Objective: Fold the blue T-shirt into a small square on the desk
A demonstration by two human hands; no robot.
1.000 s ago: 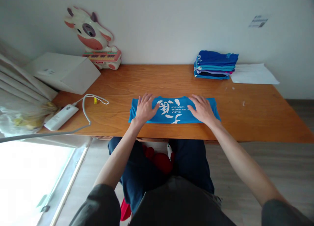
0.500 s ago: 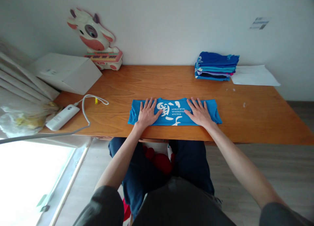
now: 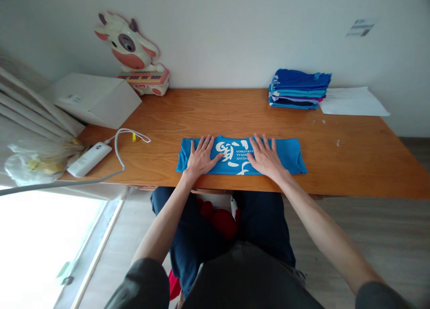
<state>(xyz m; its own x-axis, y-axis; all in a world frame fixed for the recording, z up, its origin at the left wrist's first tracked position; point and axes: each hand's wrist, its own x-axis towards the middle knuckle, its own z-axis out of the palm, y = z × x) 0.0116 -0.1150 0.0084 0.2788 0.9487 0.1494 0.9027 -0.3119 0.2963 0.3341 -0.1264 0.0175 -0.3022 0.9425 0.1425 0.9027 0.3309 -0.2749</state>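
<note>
Blue garment [image 3: 291, 156]: folded into a long strip, lying flat on the counter [image 3: 218, 114] near its front edge, in front of the person
Print: white characters and small lettering, upside down to the wearer, partly covered by the right hand
Left hand [image 3: 201, 159]: palm down, fingers extended and slightly spread, resting on the garment left of the print, cloth unpinched
Right hand [image 3: 266, 158]: equally flat, fingers spread, lying on the garment right of its middle, gripping nothing
Folded stack [image 3: 298, 88]: blue and other coloured cloths, at the back by the wall, beside white paper [image 3: 354, 101]
Left side: cow toy [image 3: 134, 53], white box [image 3: 97, 100], white device [image 3: 90, 159] with a cord
</note>
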